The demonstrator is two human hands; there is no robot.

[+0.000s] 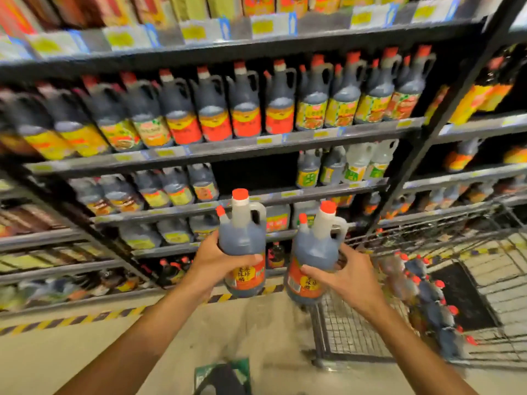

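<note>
Dark-sauce jugs (242, 246) (313, 258), L hand (216, 263), R hand (350, 277), more in cart (356, 332)

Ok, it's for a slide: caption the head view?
Left hand holds one dark jug, right hand a second jug, before stocked shelves, wire cart alongside.

1. Left arm (137, 332) stretches from near left toward the middle; left hand (216, 263) wraps the left bottle (242, 240), thumb across its front.
2. Right arm (413, 337) stretches from near right; right hand (350, 277) grips the right bottle (313, 252), thumb in front.
</note>
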